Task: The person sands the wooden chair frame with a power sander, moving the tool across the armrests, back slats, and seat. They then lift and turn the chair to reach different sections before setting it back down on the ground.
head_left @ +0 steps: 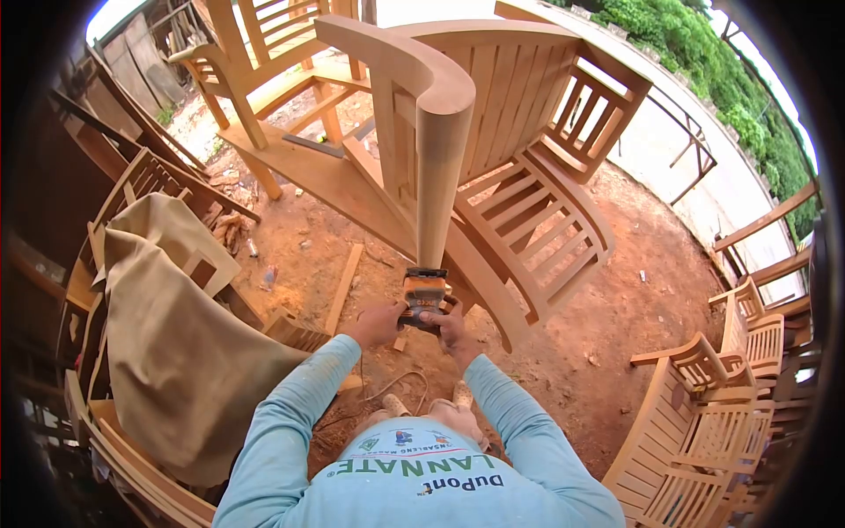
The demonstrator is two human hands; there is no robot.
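Both hands are wrapped around a small orange sander (424,297), left hand (377,322) gripping its left side and right hand (451,327) closed on the right side, fingers curled tight. The sander sits pressed against the bottom end of a thick rounded leg (443,167) of a big wooden chair (519,132) that's tipped up in front of the person. A cord (400,385) trails down over the red dirt ground (616,326). To the left there's a tan cloth (167,326) draped over stacked chair frames, and more finished slatted chairs (704,422) are piled on the right. Light blue sleeves (290,422) on both arms.
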